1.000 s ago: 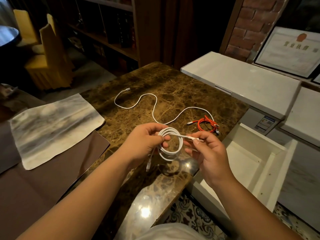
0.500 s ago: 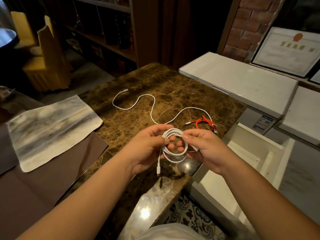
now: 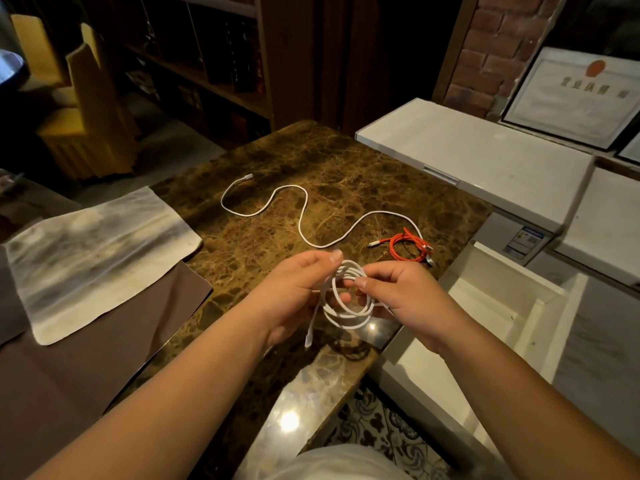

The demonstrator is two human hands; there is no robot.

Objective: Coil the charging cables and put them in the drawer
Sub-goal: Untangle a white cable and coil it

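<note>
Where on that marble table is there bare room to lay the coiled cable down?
Bare marble table lies between the loose white cable and the white cabinet, and between the grey cloth and the left hand. It is crowded around the orange cable.

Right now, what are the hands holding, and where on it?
A coiled white cable: left hand pinches the loops' left side, right hand grips the right side.

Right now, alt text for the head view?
Left hand and right hand hold a coiled white charging cable above a brown marble table. An uncoiled white cable and bundled orange cable lie beyond, beside an open white drawer.
</note>
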